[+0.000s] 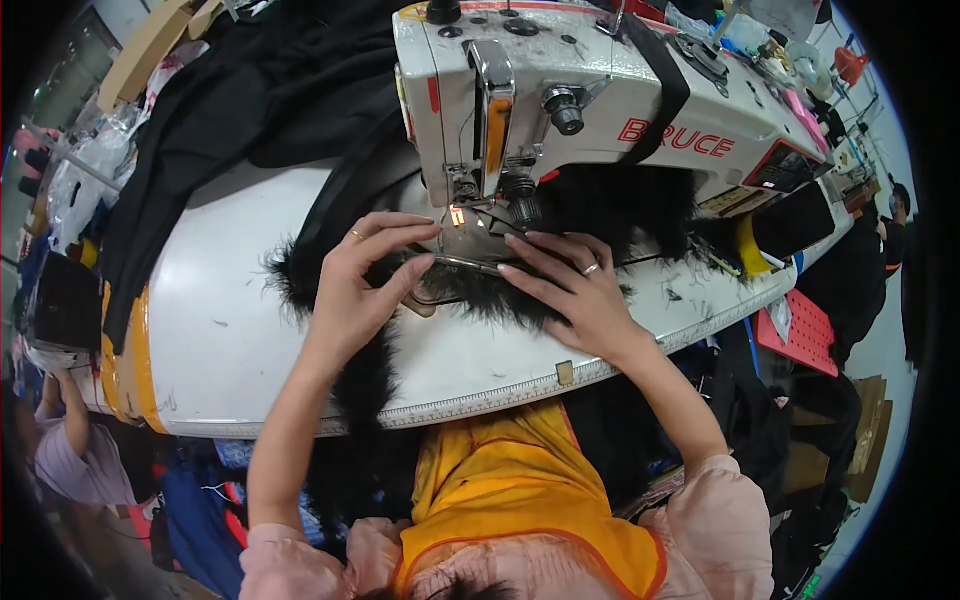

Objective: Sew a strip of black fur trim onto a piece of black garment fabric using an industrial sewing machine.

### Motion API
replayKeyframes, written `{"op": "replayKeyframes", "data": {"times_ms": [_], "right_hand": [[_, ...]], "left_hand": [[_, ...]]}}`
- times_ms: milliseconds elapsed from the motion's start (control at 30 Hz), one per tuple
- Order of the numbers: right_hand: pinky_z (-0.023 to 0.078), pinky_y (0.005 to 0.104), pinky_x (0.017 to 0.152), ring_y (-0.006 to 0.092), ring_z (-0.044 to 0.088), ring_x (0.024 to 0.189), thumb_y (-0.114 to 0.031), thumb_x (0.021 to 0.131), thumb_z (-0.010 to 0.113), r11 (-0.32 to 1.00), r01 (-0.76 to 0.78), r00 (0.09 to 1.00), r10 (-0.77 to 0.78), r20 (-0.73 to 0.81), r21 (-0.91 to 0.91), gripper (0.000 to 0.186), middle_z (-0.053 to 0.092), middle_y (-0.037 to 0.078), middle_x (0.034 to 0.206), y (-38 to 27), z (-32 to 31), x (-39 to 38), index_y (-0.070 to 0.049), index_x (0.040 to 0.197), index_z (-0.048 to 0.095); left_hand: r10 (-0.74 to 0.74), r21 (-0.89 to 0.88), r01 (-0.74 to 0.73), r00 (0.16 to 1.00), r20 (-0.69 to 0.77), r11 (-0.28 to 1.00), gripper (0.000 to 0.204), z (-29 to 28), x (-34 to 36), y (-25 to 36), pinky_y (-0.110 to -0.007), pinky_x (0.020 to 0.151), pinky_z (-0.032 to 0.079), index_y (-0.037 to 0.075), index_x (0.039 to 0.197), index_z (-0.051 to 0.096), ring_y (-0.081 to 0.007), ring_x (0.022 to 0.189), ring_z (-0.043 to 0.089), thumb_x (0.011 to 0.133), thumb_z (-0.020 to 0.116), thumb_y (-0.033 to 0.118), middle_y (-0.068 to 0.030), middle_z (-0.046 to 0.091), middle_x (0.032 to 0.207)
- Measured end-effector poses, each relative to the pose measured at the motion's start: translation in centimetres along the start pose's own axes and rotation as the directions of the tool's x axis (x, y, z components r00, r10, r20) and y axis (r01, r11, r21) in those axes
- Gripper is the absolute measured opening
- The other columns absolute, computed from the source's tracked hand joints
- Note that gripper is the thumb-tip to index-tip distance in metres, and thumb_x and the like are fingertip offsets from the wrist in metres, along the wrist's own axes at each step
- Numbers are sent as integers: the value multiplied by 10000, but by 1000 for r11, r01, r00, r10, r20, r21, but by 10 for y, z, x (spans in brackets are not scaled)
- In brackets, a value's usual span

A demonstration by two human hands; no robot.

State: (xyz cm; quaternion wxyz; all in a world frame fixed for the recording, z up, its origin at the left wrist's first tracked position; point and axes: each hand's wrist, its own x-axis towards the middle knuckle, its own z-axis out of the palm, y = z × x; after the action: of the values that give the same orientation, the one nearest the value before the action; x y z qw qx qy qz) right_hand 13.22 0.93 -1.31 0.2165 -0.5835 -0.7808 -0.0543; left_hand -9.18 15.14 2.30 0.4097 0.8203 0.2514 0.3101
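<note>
Black fur trim (490, 298) lies on the white sewing table under the needle area of a white sewing machine (590, 125). My left hand (365, 275) rests left of the needle, fingers stretched across the dark material and thumb apart from them. To the right of the needle, my right hand (585, 295) lies on the fur with its fingers spread out flat. A slim metal piece (465, 264) runs between my left thumb and my right fingertips; its kind is unclear. A strip of fur (365, 385) hangs over the table's front edge below my left wrist.
Black cloth (260, 110) covers the table's back left. A measuring tape (500, 400) runs along its front edge. At the right are yellow tape (755, 245) and a red perforated tray (800, 332). Another person's arm (72, 405) shows at the far left.
</note>
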Motion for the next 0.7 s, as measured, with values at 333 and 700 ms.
{"op": "replayKeyframes", "data": {"times_ms": [333, 700], "right_hand": [[293, 428, 1032, 231, 455, 1244, -93, 629, 644, 998, -15, 988, 23, -152, 55, 568, 515, 4, 1370, 2, 0, -2, -194, 1188, 628], [271, 435, 1053, 244, 451, 1249, -108, 647, 632, 996, -18, 974, 38, -222, 92, 495, 548, 12, 1331, 1, -5, -7, -179, 1136, 663]], "left_hand": [[-255, -176, 233, 960, -117, 956, 194, 36, 14, 5, -229, 674, 424, 17, 923, 703, -102, 722, 489, 773, 743, 132, -31, 563, 876], [274, 201, -201, 842, -465, 959, 163, 51, 16, 7, -257, 683, 433, 48, 831, 688, -139, 766, 517, 697, 782, 43, -29, 530, 845]]}}
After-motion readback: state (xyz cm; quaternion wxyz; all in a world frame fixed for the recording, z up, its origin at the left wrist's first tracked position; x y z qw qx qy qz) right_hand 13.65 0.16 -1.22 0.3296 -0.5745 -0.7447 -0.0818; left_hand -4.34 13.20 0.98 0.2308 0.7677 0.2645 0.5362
